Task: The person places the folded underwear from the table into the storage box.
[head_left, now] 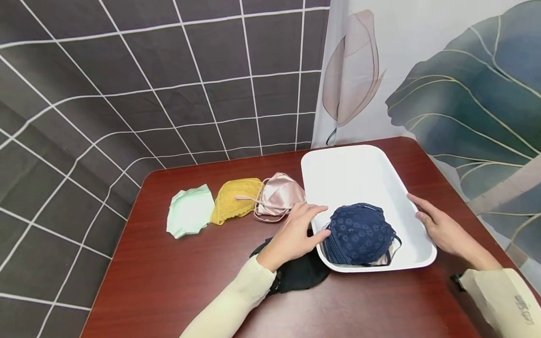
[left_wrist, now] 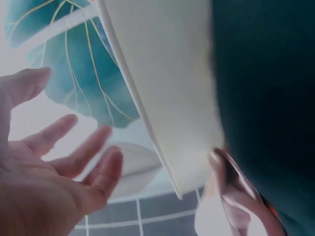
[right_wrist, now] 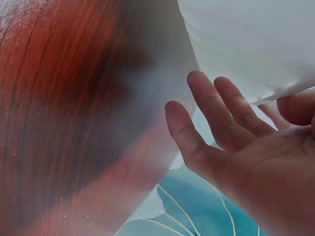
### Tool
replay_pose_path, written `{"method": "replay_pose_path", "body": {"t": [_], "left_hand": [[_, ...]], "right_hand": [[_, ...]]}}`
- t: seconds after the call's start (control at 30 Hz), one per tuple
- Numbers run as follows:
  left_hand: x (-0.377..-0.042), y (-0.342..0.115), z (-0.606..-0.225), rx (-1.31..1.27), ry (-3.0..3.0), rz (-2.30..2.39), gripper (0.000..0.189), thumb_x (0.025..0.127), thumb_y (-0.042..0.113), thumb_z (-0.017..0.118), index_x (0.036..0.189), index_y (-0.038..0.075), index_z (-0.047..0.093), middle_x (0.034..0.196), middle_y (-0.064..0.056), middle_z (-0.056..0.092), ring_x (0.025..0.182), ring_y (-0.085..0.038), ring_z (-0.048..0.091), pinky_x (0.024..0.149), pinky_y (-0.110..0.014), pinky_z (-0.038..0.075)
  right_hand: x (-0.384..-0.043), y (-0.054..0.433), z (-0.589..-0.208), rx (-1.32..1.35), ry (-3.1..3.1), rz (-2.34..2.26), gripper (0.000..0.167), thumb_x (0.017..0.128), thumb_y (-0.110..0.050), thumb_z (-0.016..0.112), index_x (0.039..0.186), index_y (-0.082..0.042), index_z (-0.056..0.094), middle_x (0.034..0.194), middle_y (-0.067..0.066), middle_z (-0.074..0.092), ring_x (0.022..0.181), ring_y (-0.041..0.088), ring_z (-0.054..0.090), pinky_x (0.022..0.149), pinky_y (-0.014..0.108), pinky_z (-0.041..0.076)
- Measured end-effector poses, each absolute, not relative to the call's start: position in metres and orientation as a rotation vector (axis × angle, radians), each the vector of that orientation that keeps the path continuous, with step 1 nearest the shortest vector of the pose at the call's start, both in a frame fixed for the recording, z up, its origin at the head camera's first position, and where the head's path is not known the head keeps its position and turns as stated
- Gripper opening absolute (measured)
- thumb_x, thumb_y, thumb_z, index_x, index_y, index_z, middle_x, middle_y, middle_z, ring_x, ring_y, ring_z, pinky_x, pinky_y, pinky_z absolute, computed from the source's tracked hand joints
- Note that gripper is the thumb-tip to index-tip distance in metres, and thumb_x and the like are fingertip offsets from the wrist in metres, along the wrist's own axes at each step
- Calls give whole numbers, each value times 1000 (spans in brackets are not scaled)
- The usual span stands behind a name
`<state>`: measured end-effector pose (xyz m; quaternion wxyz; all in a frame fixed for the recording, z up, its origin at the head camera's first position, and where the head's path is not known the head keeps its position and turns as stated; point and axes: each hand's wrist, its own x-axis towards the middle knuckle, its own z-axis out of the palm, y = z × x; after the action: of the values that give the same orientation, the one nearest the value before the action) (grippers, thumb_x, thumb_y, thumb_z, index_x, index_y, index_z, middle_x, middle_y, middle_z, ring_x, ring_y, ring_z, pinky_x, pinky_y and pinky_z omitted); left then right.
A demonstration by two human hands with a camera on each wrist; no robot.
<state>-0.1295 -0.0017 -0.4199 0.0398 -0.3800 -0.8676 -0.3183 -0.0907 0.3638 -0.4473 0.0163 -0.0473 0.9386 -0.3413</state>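
I see 1 navy floral-lace bra (head_left: 359, 234) at 6 o'clock in 1 white rectangular plastic tub (head_left: 344, 178), prob. to contain it. L hand (head_left: 292, 231): fingers spread beside bra. R hand (head_left: 445, 231): fingers straight, spread, at tub's 3 o'clock rim, prob. steadying. Outside, 9 o'clock: 1 ea. mint cloth garment (head_left: 190, 211), yellow lace bra (head_left: 236, 197), pink satin pc. (head_left: 284, 191); 8 o'clock: 1 black cloth pc. (head_left: 303, 272)

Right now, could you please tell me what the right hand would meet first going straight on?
Probably the white bin: its rim sits against or just before the right hand; depth is unclear.
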Motion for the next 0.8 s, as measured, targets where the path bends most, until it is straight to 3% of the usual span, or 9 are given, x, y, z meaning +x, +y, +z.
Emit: {"method": "replay_pose_path", "body": {"t": [0.3, 0.5, 0.8], "left_hand": [[-123, -50, -430, -1177, -2659, -1073, 51, 88, 32, 67, 133, 13, 53, 127, 3, 55, 113, -14, 41, 94, -31, 36], [-117, -84, -439, -1207, -2779, -1027, 51, 88, 34, 66, 134, 16, 52, 129, 4, 51, 118, -14, 39, 98, -32, 35], [-102, -123, -447, -1038, -3013, -1032, 65, 84, 38, 71, 140, 17, 45, 133, 5, 47, 120, -13, 37, 98, -39, 36]], "right_hand": [[-90, 365, -452, -144, 2914, -1039, 52, 103, -15, 37, 150, -5, 19, 140, 39, 24, 114, 61, 34, 83, 70, 31], [-89, 370, -453, -136, 2905, -1046, 53, 102, -14, 37, 151, -6, 17, 141, 39, 22, 117, 62, 30, 84, 72, 29], [-93, 368, -455, -170, 2904, -1061, 52, 102, -12, 37, 150, -5, 18, 141, 39, 22, 118, 62, 29, 85, 72, 27]]}}
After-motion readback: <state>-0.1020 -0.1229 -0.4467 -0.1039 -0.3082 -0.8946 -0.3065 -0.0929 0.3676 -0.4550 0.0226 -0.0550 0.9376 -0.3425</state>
